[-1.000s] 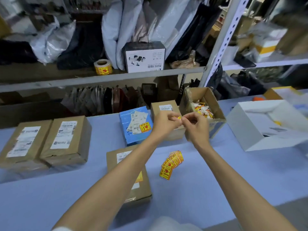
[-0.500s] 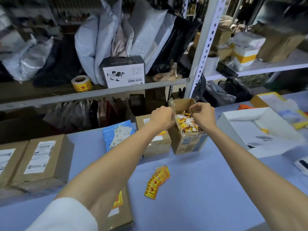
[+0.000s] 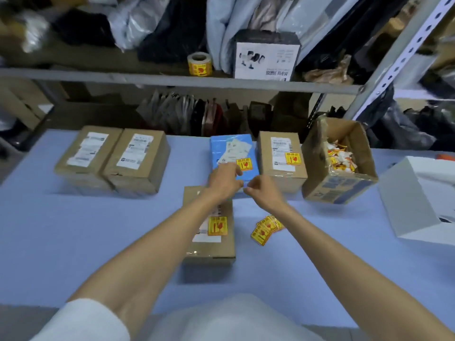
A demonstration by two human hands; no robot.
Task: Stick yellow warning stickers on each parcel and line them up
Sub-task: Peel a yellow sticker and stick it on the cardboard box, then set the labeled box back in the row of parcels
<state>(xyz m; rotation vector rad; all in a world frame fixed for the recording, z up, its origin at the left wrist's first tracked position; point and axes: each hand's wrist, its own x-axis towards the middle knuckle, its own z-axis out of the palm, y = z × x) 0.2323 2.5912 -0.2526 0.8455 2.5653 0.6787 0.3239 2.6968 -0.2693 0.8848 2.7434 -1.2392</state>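
Blue parcel (image 3: 219, 146), glossy, flat, rectangular

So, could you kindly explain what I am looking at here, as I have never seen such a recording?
There is no machine here. A camera worn on a person's head looks down at their two bare arms. The left hand and right hand meet at the near edge of a blue parcel; whether either holds anything is unclear. On the table lie five parcels. Three carry yellow warning stickers; the two brown parcels at the left do not. Loose stickers lie by the right arm, and an open carton holds paper bits.
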